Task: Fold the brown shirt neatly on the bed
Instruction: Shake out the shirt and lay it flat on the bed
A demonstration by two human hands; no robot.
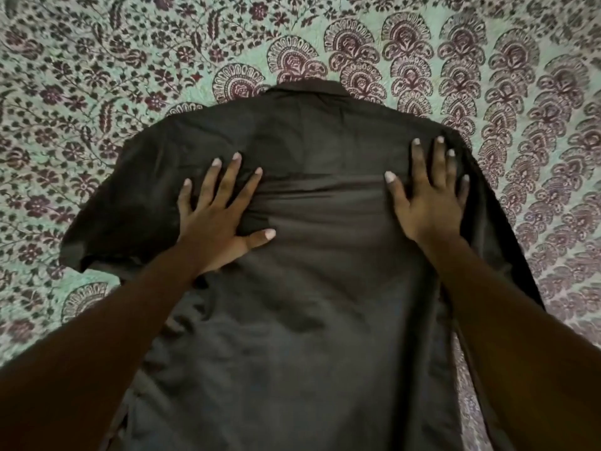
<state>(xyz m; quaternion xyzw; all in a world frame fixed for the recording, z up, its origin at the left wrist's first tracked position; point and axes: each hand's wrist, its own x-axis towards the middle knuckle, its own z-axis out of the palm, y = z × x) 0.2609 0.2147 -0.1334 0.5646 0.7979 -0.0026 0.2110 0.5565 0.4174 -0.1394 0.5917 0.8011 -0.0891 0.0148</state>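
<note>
The brown shirt [309,262] lies back-up on the bed, collar at the far end and hem toward me. Its left short sleeve spreads out flat to the left; the right sleeve looks folded in along the right edge. My left hand [221,209] presses flat on the cloth left of centre with fingers spread. Near the shirt's right shoulder my right hand [432,200] lies flat on the cloth, fingers straight. A ridge of wrinkled cloth runs between the two hands.
The bed is covered by a pale green sheet [97,76] printed with maroon flowers and fan shapes; it surrounds the shirt on the left, far and right sides.
</note>
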